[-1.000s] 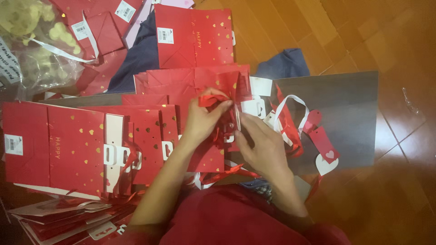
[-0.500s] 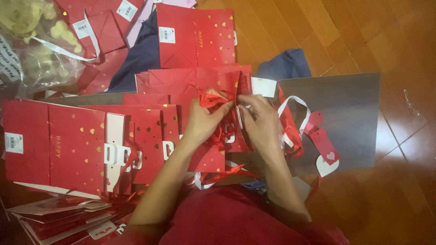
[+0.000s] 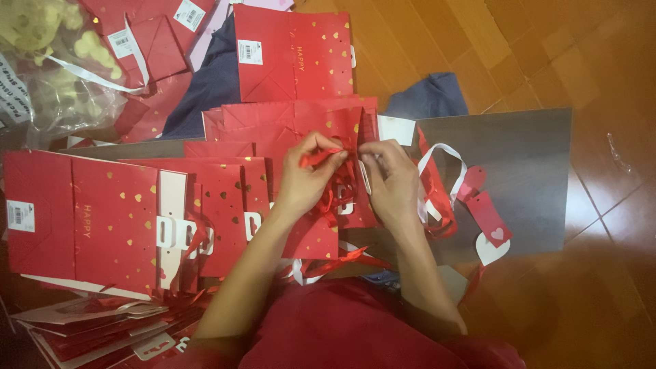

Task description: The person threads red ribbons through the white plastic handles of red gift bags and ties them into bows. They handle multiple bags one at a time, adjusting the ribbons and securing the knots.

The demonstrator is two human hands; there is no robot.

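Red ribbon (image 3: 321,157): thin, limp, glossy, probably slippery; best pinched near its end, close to the bag's top edge. Pinched there by left hand (image 3: 307,179), fingers pressed together on the strand. Right hand (image 3: 391,181) just beside, fingertips closed on the flat red gift bag (image 3: 321,205), light, stiff paper, easily creased. Around: more flat red bags (image 3: 96,219), dark board (image 3: 526,178), heart tags (image 3: 493,236), wooden floor (image 3: 547,41).

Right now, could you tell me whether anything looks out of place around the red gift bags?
Nothing looks damaged or spilled. The flat red bags lie in a loose, overlapping fan rather than a neat stack, and a small clear scrap sits alone on the wooden floor.
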